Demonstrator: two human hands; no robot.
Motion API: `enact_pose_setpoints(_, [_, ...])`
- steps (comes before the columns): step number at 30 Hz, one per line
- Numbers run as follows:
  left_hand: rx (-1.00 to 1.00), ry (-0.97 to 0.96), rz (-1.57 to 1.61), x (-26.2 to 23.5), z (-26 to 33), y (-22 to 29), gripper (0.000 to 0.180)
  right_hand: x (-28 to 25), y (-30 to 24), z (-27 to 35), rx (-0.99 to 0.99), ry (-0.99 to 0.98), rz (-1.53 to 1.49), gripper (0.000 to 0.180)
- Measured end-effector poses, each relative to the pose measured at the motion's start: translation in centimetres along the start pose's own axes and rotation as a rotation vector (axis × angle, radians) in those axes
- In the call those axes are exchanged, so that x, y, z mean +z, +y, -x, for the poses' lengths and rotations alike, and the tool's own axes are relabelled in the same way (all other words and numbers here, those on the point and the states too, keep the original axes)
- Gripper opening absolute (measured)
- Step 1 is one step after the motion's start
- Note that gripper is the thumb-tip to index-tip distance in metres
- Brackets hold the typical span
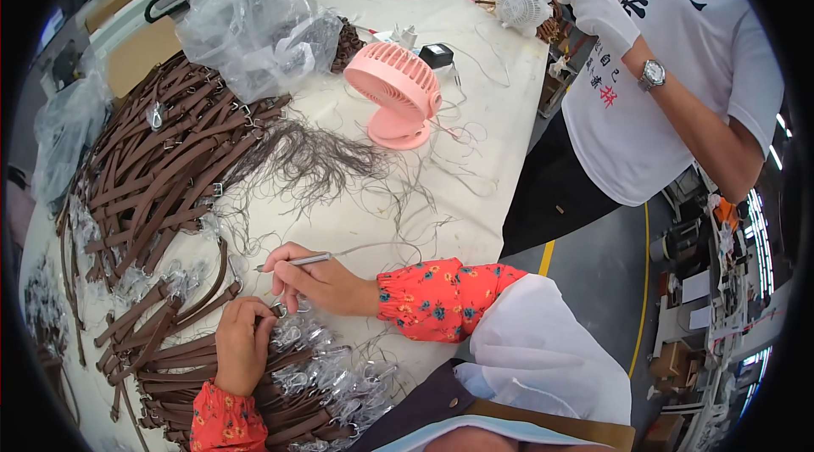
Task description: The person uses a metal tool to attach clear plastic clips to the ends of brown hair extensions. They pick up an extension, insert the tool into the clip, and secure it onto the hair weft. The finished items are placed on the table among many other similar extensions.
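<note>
My left hand [243, 342] rests on a heap of brown leather straps [182, 359] whose metal clasps are wrapped in clear plastic; its fingers pinch one wrapped clasp [278, 309]. My right hand [315, 281] is closed around a thin silver tool [298, 261], its tip pointing left just above the clasp. Both hands nearly touch at the near edge of the white table [475, 198]. Red flowered sleeves cover both forearms.
More brown straps [161, 164] fan across the table's left side, with a tangle of loose threads [314, 159] beside them. A pink fan [397, 94], a white fan [521, 4] and clear plastic bags [250, 24] stand further back. A person in a white shirt [670, 79] stands at right.
</note>
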State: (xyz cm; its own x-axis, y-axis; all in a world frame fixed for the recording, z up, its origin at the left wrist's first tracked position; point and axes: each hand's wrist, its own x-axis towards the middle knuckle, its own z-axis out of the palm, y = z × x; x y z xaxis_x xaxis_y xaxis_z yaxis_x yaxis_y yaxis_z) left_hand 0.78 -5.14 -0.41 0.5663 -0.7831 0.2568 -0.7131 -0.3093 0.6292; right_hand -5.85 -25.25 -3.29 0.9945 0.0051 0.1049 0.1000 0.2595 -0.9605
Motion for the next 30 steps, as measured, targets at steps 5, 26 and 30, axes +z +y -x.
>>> enact_pose_setpoints(5, [-0.107,-0.017,0.081,0.0,0.2,0.0,0.011,-0.3,-0.4,0.3,0.011,0.011,-0.007,0.032])
enact_pose_setpoints(26, [-0.185,-0.035,0.231,-0.7,1.2,-2.3,0.009,0.0,-2.1,0.7,0.266,-0.078,0.200,0.039])
enact_pose_setpoints(30, [-0.191,-0.029,0.238,-0.6,1.1,-2.2,0.009,0.1,-2.2,0.7,0.242,-0.089,0.190,0.038])
